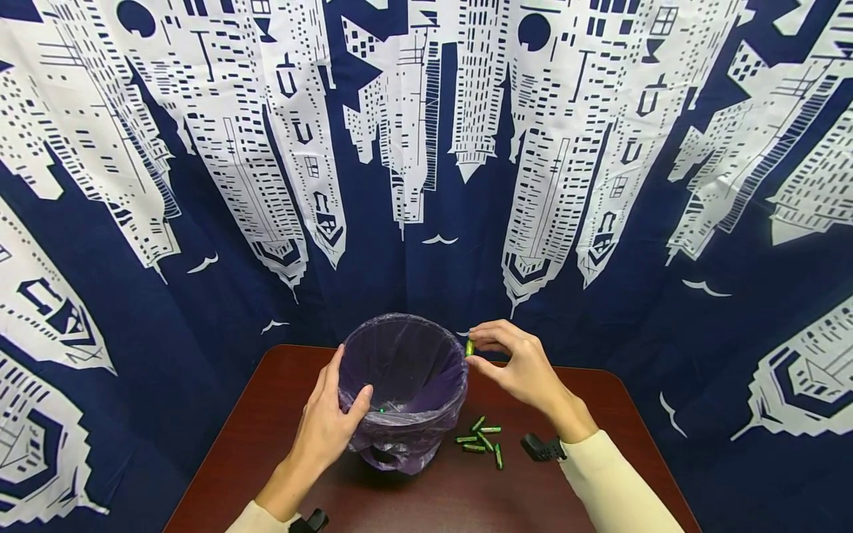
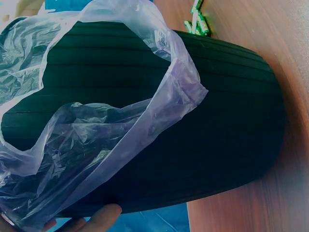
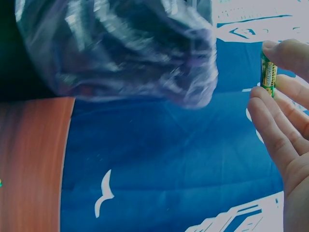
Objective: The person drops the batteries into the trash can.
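Right hand (image 1: 521, 364) pinches a green battery (image 1: 469, 347) beside the lined bin (image 2: 231, 121) — best clear its rim (image 1: 398, 316) before release, left hand (image 1: 326, 426) resting straight-fingered there for steadiness.

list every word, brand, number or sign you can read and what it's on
No text is readable.
Battery in the right hand: label printing, too small and blurred to read.
Loose batteries on the table: too small to make out any text.
Backdrop: printed buildings, some letter-like shapes, no readable word.
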### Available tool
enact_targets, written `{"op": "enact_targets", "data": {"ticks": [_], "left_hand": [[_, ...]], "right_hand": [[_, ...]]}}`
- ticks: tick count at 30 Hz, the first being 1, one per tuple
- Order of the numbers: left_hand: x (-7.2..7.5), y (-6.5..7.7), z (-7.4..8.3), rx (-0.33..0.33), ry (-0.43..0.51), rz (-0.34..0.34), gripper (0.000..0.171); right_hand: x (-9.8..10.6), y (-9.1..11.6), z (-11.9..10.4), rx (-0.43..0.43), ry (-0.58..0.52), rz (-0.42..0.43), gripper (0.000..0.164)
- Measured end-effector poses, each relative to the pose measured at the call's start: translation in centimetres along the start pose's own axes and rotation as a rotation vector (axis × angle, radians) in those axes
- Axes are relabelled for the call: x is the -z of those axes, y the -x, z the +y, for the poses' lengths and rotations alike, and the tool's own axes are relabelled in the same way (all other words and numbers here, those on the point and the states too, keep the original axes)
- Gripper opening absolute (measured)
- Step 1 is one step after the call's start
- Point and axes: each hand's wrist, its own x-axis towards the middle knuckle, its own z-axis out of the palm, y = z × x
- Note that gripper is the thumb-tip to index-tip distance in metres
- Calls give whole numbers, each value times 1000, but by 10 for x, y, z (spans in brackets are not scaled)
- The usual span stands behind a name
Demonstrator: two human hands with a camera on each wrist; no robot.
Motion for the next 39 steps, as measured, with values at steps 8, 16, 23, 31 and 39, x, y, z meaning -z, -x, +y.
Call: {"op": "enact_targets", "data": {"ticks": [8, 16, 23, 31, 39], "left_hand": [[1, 0, 1, 9, 0, -7, 99], [0, 0, 2, 5, -1, -3, 99], [0, 0, 2, 2, 1, 1, 98], [-1, -1, 2, 18, -11, -7, 98], [-1, -1, 2, 13, -12, -8, 98]], "right_hand": [[-10, -27, -12, 50, -12, -22, 36], [-18, -50, -20, 61, 2, -74, 37], [-27, -73, -25, 45, -54, -113, 35], [-40, -90, -29, 54, -51, -150, 32], [-49, -100, -29, 24, -38, -180, 32]]}}
